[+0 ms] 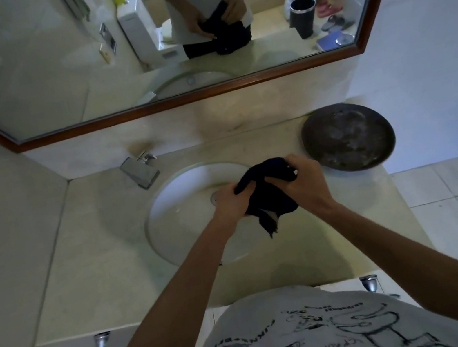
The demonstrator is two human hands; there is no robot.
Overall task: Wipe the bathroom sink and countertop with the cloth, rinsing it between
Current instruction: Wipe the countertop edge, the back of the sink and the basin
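Near the centre of the frame, both hands grasp a dark navy cloth bunched up above the right side of the white oval sink. The left hand has its fingers curled round the cloth's left end, and the right hand clenches the upper right part of it, with the thumb and fingers wrapped over the fabric. A loose corner of the cloth hangs down below the hands, over the sink's right rim. The sink is set into a pale stone countertop. A chrome faucet stands at the sink's upper left, its spout angled toward the basin. At the right of the countertop lies a round dark tray, just beyond the right hand. A wood-framed mirror fills the upper part of the frame.
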